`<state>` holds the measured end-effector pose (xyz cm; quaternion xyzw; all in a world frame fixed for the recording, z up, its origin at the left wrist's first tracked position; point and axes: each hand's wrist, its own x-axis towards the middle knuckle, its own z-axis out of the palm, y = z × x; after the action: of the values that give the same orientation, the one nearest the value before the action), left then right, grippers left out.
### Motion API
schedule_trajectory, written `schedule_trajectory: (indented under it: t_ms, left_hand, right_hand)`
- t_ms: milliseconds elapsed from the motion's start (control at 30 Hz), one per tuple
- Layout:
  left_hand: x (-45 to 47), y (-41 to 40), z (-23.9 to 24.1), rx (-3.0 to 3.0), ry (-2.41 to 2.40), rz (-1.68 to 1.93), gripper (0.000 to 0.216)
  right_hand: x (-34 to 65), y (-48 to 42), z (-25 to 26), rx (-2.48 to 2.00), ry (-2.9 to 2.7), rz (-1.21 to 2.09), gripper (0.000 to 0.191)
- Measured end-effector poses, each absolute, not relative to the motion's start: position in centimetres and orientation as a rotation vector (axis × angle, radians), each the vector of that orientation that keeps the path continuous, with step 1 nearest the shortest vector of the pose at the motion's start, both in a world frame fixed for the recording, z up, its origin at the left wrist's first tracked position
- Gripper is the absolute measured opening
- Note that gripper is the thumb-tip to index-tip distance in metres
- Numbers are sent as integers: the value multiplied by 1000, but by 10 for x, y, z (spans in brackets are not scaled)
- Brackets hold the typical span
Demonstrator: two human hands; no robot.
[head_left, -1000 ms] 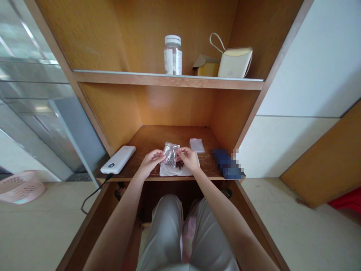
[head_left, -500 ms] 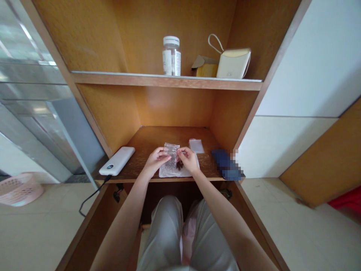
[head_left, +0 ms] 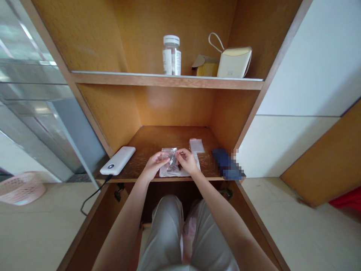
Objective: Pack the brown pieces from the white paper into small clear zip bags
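Between my two hands hangs a small clear zip bag (head_left: pixel 172 162), its top strip level with my fingertips. My left hand (head_left: pixel 156 164) pinches its left side between thumb and fingers. At the upper right edge of the bag, my right hand (head_left: pixel 187 161) is closed in a pinch. Beneath them a larger pale plastic bag (head_left: pixel 166 173) lies flat on the wooden surface, partly covered by the hands and the small bag. Some small dark brown pieces show near the right fingers, too blurred to name. A second flat zip bag (head_left: pixel 196 145) lies just beyond my right hand.
A white power bank (head_left: pixel 117 160) with a black cable lies at the left edge, and a dark blue, pixelated object (head_left: pixel 225 163) at the right. On the upper shelf (head_left: pixel 166 80) stand a white-capped bottle (head_left: pixel 172 56), a yellow box (head_left: pixel 207 67) and a cream pouch (head_left: pixel 234 63).
Both hands have stayed close together over the larger bag. The small zip bag has come down and slightly left, and now covers more of the brown pieces.
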<state>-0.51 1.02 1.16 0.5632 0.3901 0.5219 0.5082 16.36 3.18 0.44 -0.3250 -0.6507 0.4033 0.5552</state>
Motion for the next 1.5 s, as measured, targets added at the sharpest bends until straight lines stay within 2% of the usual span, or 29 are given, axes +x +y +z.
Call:
schedule_trajectory:
  t_ms: [200, 567, 1033, 1500]
  left_hand:
    - [-6, 9, 13, 1384, 967, 1249, 26]
    - [-6, 8, 13, 1363, 921, 1199, 27]
    - [-6, 9, 8, 1333, 973, 1187, 46]
    - [-3, 8, 11, 1277, 959, 1222, 36]
  right_hand:
    - [164, 32, 3, -763, -1589, 809, 18]
    - [164, 30, 3, -743, -1744, 731, 19]
    - [166, 31, 4, -820, -1762, 694, 26]
    - [167, 28, 5, -811, -1792, 677, 26]
